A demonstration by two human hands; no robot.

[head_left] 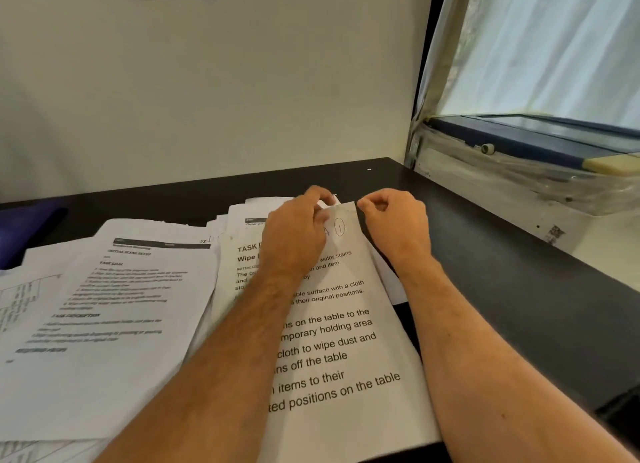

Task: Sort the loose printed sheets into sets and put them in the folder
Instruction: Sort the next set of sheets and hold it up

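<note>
Item 1: bench (502,254), black top, set against a pale wall with a window at its right end.

Item 2: top sheet (332,341), white, printed in large black type (I can read "Wipe", "cloth to wipe dust and" and "positions on the table"). It lies on the bench directly in front of me, on other paper, its far right corner marked by hand with a circled "1" (340,227).

Item 3: left hand (298,234), resting over the upper part of the top sheet, fingers curled at its far edge. Thumb and fingertips appear to pinch that edge just left of the circled mark; the grip itself is partly hidden by the knuckles.

Item 4: right hand (394,223), at the far right corner of the same sheet, fingers curled, thumb and forefinger closed together at the corner. I cannot tell for certain whether paper lies between them.

Item 5: second pile (131,300), left of the top sheet and overlapping it at the edge. Smaller, blurred print, headings only faintly legible. More loose sheets fan out beneath it toward the left and near edges.

Item 6: further sheets (249,209), showing beyond the left hand, under the top sheet.

Item 7: dark blue object (24,230), at the far left of the bench, partly under the paper (I cannot tell what it is).
</note>
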